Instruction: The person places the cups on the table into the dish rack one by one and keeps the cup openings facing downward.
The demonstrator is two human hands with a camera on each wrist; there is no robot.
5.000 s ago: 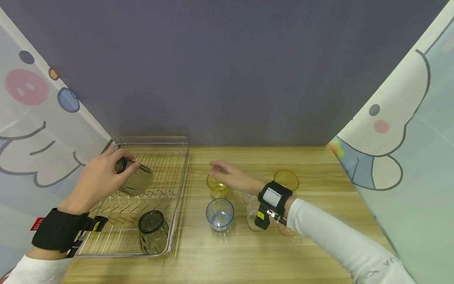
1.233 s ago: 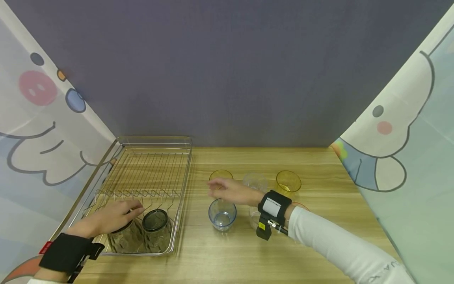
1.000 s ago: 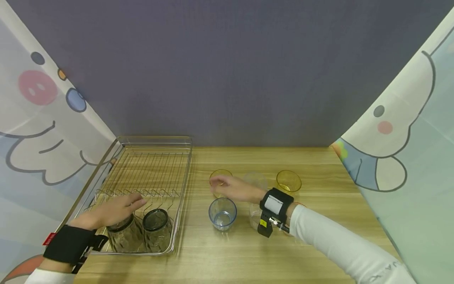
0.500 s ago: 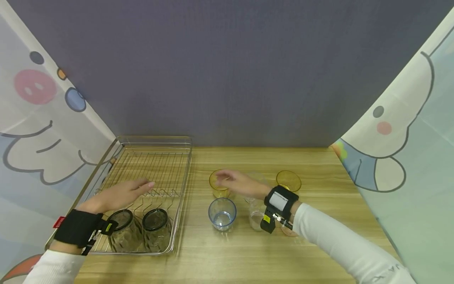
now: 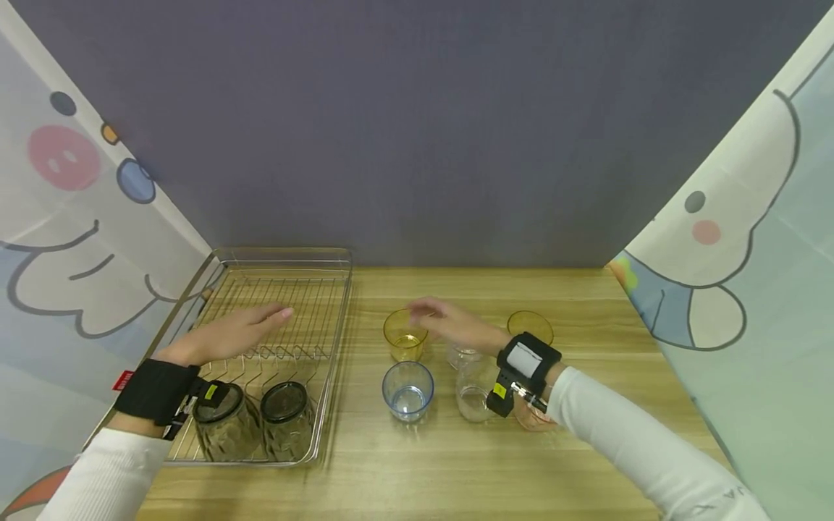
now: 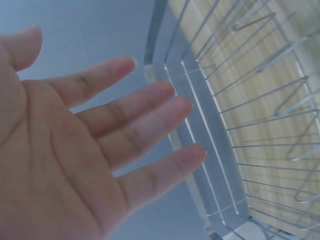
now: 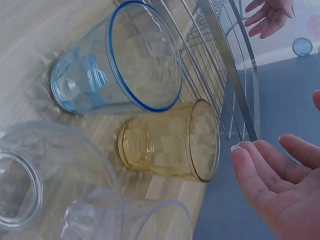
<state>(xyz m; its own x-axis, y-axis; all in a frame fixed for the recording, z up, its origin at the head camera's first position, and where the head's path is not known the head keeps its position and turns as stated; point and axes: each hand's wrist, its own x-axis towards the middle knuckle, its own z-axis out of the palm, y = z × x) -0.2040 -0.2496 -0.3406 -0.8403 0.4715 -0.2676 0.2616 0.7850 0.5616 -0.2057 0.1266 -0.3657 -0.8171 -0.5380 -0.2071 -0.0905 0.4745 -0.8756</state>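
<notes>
My left hand point(image 5: 228, 334) hovers over the wire dish rack point(image 5: 342, 318), fingers extended and palm bare in the left wrist view. Two dark smoky glasses, a left one point(image 5: 228, 430) and a right one point(image 5: 287, 427), stand upside down side by side in the rack's near part. Beside the rim of a yellow glass point(image 5: 405, 344) is my right hand point(image 5: 456, 325), its fingers loosely bent and holding nothing. Nearer me stands a blue-rimmed glass point(image 5: 407, 394), upright. Clear glass point(image 5: 472, 398) lies under the right wrist, partly hidden.
A second yellow glass point(image 5: 531, 327) stands behind the right wrist, and a pinkish glass point(image 5: 531, 418) sits partly covered by the wristband. Wire prongs point(image 5: 287, 353) cross the rack's middle. A dark panel point(image 5: 417, 145) rises along the table's back edge.
The left hand has set its dark glass upside down in the rack next to the other, let go, and lifted away toward the back. The right hand has drifted slightly right.
</notes>
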